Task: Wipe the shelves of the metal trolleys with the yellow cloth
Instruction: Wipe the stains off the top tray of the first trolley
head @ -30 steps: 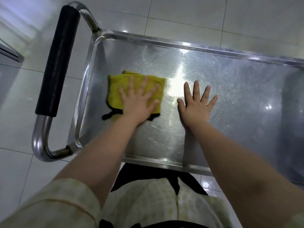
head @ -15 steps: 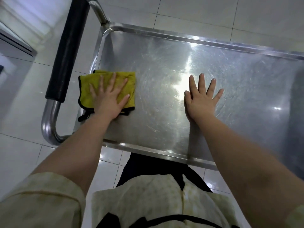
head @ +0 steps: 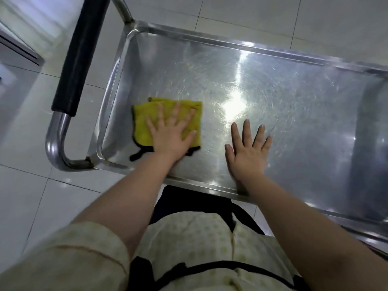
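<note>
From my head camera, I am mid-wipe on the trolley's top shelf (head: 273, 91). My left hand (head: 171, 139) lies flat with fingers spread, pressing the yellow cloth (head: 144, 120) onto the metal near the handle (head: 81, 53) end. My right hand (head: 246, 152) rests flat beside it, grasping nothing. Next, I judge, the cloth should sweep across the rest of the shelf to my right. The cloth is folded, black-edged and lying flat.

Bright white glare patch on the steel shelf (head: 233, 110), slight blur throughout, wide-angle bending at the edges.
</note>
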